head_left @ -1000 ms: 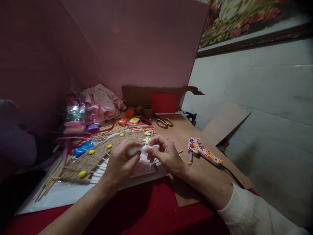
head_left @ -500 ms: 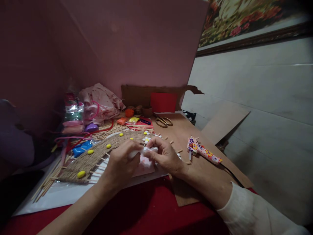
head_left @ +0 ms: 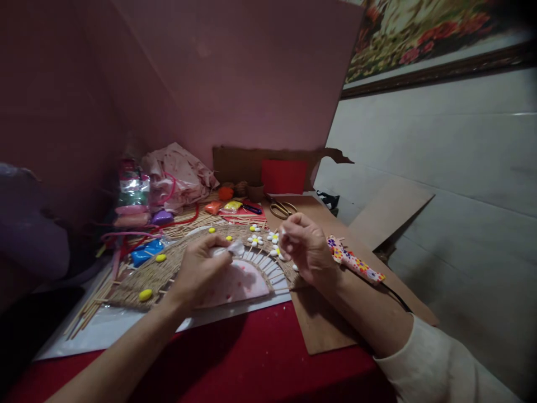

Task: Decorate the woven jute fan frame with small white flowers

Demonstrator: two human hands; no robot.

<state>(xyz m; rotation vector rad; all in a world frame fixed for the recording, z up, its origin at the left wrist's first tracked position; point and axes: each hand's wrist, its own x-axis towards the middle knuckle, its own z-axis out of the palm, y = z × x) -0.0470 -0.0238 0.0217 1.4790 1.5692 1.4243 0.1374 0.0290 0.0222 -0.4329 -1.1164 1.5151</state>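
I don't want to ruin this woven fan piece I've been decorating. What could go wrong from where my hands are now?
The left hand holds a lump of white clay right over the woven fan; pressing down could bend the thin sticks. The right hand hovers beside the small white flowers, so a brush might knock them loose. The floral glue gun lies just behind that wrist and could be bumped.

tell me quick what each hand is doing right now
left hand: closed on a lump of white clay, over the woven fan.
right hand: fingertips pinched together, a white bit between them; too small to name.
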